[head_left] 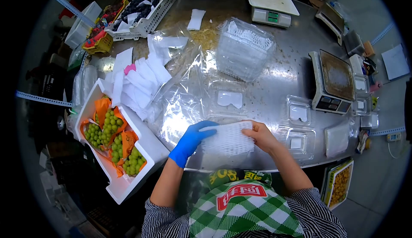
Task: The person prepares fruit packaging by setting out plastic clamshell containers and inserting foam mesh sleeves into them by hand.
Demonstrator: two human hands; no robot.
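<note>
Both my hands hold a white foam net sheet (228, 139) by its sides, just above the near edge of the metal table. My left hand (191, 141), in a blue glove, grips its left side. My bare right hand (261, 136) pinches the upper right corner. Beyond the sheet lies an open clear plastic container (228, 98) with a white pad in it. Two more clear containers (298, 111) with white pads sit to the right. A stack of clear containers (245, 49) stands farther back.
At left, a white foam box (152, 140) holds green grapes in orange wrapping. White foam sheets (141, 81) and clear plastic film (182, 92) lie beside it. Scales stand at the back (271, 17) and right (332, 81). A white crate (161, 13) holds dark grapes.
</note>
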